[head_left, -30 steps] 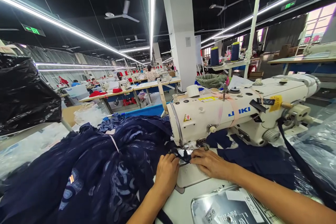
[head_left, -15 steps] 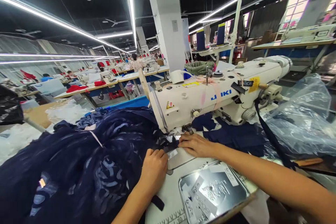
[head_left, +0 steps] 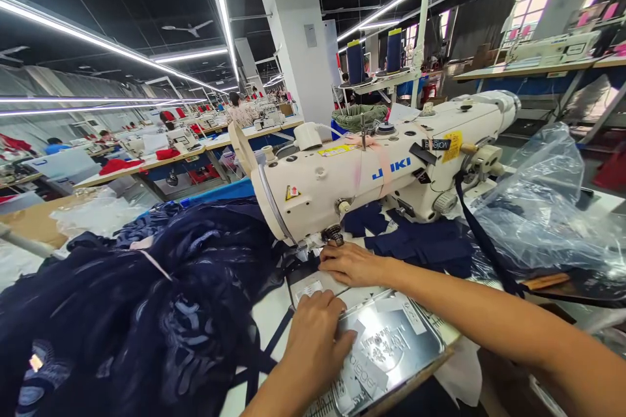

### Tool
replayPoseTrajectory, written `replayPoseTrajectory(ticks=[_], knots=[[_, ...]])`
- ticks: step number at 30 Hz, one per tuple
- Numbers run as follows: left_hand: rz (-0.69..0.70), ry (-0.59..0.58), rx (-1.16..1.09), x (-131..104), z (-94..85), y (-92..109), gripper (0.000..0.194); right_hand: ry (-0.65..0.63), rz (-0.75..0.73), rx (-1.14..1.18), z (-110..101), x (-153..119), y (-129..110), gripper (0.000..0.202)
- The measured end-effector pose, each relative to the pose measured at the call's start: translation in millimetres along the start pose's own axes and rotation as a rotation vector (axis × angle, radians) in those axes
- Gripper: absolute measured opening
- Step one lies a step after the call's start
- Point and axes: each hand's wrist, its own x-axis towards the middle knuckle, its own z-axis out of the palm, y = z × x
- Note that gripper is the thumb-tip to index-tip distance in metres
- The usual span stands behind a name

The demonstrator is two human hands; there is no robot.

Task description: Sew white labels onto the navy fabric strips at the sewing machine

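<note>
A white sewing machine (head_left: pixel 323 189) stands across the middle. My right hand (head_left: pixel 349 264) is at its needle area, fingers bent down together over dark fabric; what they pinch is hidden. Nearer to me, my left hand (head_left: pixel 320 332) rests over the machine bed's front plate and the edge of a shiny metal tin lid (head_left: pixel 386 339), its fingers curled and its thumb apart. Nothing shows in it. Narrow dark straps (head_left: pixel 274 339) lie left of my left hand. A large heap of navy patterned fabric (head_left: pixel 147 300) fills the left side.
Navy cloth pieces (head_left: pixel 420 241) lie behind my right forearm. Clear plastic bags (head_left: pixel 533 208) are at the right, beside a hanging dark strap (head_left: pixel 482 241). Thread cones (head_left: pixel 394 51) stand behind the machine. Further back are other worktables and people.
My left hand has moved from the fabric by the needle area toward me and over the tin lid's edge, its thumb now spread. Dark straps show beside it. The view has shifted right.
</note>
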Motion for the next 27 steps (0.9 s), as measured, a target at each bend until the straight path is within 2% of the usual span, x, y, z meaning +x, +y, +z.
replayPoseTrajectory(ticks=[3,7,11,13,15,17,19,23,25,27], knots=[[-0.076,0.020,0.000,-1.3,5.8,9.5,0.013,0.016,0.001,0.017,1.5,-0.5,-1.1,0.020],[-0.123,0.070,-0.058,-8.5,9.6,10.4,0.010,0.055,-0.006,0.044,5.5,-2.1,-1.5,0.021],[-0.118,0.062,-0.082,-12.7,26.3,10.8,0.007,0.068,-0.003,0.061,7.6,-3.2,-1.9,0.023],[-0.105,0.110,-0.108,-13.1,35.1,12.6,0.010,0.061,0.007,0.060,6.8,-3.2,-2.9,0.023],[-0.081,0.165,-0.141,-13.6,36.6,14.5,0.013,0.049,0.014,0.052,5.4,-2.8,-4.1,0.023],[-0.051,0.209,-0.173,-14.8,27.7,13.8,0.014,0.043,0.014,0.046,4.4,-2.2,-4.9,0.024],[-0.051,0.252,-0.217,-15.5,11.0,7.8,0.013,0.044,0.008,0.046,4.2,-1.8,-5.0,0.024],[-0.152,0.331,-0.317,-10.0,-17.8,-20.2,0.013,0.066,0.003,0.052,6.0,-1.7,-3.6,0.024],[-0.174,0.394,-0.268,-4.5,-20.1,-35.7,0.017,0.071,0.003,0.057,6.8,-1.8,-3.1,0.024],[-0.115,0.453,-0.127,0.4,-15.1,-47.4,0.019,0.073,0.006,0.062,7.2,-1.9,-3.0,0.025]])
